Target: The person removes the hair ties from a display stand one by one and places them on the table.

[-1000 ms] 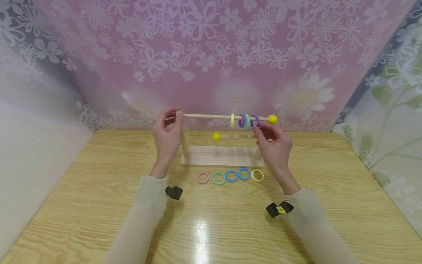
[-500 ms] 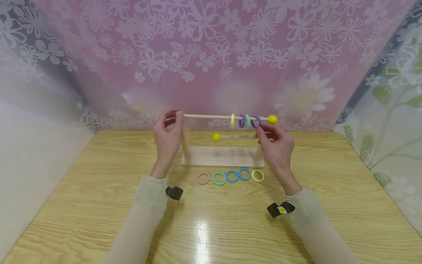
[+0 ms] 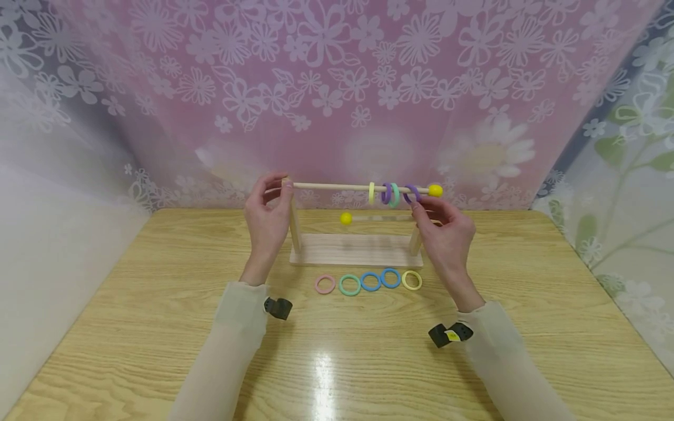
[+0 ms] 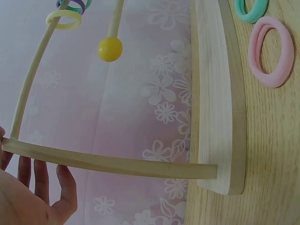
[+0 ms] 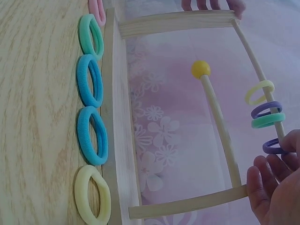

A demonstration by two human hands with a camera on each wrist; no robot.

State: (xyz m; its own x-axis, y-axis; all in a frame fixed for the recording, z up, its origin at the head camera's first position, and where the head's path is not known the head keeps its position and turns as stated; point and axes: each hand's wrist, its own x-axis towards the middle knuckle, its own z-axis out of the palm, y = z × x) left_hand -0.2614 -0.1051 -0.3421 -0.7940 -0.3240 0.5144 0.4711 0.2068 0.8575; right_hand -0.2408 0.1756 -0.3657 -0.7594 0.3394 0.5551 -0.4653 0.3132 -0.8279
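A wooden rack (image 3: 355,250) has two posts, each bearing a rod tipped with a yellow ball. My left hand (image 3: 267,219) holds the top of the left post (image 4: 117,164), thumb in front and fingers behind. On the upper rod (image 3: 332,186) hang a yellow hair tie (image 3: 371,193), a purple one, a mint green hair tie (image 3: 394,195) and, nearest the ball end, another purple hair tie (image 5: 273,146). My right hand (image 3: 446,234) pinches that last purple hair tie at its lower edge between thumb and fingers. The rod still passes through it.
Before the rack's base, a row of hair ties lies on the wooden table (image 3: 368,351): pink (image 3: 325,285), green (image 3: 350,285), two blue (image 3: 390,278) and yellow (image 3: 412,280). The lower rod's yellow ball (image 3: 346,218) points left. A flowered curtain (image 3: 337,105) hangs behind.
My right hand has slid the outer purple hair tie slightly right along the upper rod, toward the yellow ball, and away from the green one. My left hand stays on the post.
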